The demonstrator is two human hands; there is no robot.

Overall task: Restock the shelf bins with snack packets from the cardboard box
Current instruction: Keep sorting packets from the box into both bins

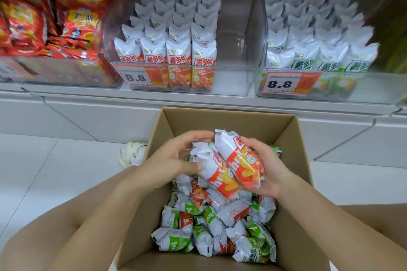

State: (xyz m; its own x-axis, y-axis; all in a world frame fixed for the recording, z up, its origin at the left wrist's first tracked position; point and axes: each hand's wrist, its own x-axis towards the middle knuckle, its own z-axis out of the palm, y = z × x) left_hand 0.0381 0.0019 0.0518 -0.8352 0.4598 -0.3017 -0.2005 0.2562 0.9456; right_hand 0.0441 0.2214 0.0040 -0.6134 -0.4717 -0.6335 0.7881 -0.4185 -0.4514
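Observation:
An open cardboard box [222,121] stands on the floor below the shelf, holding several orange-and-white and green-and-white snack packets [211,224]. Above the box, my left hand [174,156] and my right hand [268,169] hold two orange-and-white packets [229,165] side by side between them, fingers curled round the packets. On the shelf, a clear middle bin [233,81] holds rows of upright orange packets [167,35] on its left side, with bare room on its right side. A clear right bin [374,90] is packed with green packets [317,31].
A left bin [66,72] is filled with red snack bags. Orange price tags reading 8.8 [141,76] hang on the bin fronts. A white shoe [130,154] shows left of the box on the pale tiled floor. The white shelf edge [198,100] runs just behind the box.

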